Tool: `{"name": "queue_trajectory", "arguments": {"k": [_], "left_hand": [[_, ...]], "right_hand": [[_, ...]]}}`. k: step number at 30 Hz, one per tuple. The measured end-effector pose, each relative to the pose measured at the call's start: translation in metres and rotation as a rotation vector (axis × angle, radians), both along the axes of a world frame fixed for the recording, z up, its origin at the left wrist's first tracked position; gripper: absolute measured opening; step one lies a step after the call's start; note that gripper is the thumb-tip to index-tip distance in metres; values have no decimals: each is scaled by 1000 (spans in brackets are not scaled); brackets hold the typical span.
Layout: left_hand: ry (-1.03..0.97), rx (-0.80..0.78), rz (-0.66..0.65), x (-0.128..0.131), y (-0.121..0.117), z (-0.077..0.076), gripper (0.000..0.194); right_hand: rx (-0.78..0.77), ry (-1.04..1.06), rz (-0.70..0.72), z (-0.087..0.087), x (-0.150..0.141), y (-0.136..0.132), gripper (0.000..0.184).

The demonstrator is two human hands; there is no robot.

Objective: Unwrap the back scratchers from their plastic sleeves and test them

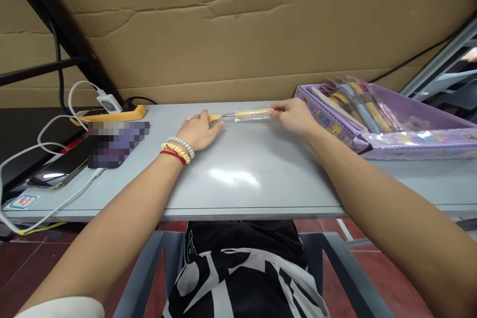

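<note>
A yellow pen point(251, 114) lies crosswise near the back of the desk, its right part inside a clear plastic sleeve. My left hand point(198, 130), with bracelets at the wrist, has its fingers closed over the pen's left end, where a bit of yellow and pink shows. The right end of the pen and its sleeve is pinched by my right hand point(292, 115). Beside that hand stands a purple box point(421, 146) holding several wrapped pens point(363, 104) in yellow, blue and pink.
On the left, a phone point(61, 164) and a blurred-out device point(117, 144) lie beside white cables point(70, 203). Behind them is a yellow power strip point(126, 113) with a white charger point(110, 103). Cardboard point(208, 44) walls off the back of the desk point(238, 194).
</note>
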State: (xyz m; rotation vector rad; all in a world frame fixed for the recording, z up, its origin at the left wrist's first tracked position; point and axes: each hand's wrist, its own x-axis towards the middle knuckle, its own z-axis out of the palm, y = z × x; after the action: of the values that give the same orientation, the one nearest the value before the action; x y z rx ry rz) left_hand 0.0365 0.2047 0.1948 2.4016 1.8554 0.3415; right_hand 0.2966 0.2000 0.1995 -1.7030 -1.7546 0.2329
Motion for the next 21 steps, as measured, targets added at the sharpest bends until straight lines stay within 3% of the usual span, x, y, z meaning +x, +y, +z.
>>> {"name": "queue_trajectory", "arguments": {"k": [3,10,16,21], "left_hand": [[53,-72,-35,-2,1,-1,74],[11,-64,-26,-7,10,-8,83],[20,-85,50,-3,6,-5,86],[18,-87,30,-4,7,-5,88]], "right_hand": [[-98,4,23,1,-2,-2,20],[-238,0,78,1,-1,-4,20],[-109,87,-12,12,14,-1,19],[29,348,-127,31,26,-11,16]]}}
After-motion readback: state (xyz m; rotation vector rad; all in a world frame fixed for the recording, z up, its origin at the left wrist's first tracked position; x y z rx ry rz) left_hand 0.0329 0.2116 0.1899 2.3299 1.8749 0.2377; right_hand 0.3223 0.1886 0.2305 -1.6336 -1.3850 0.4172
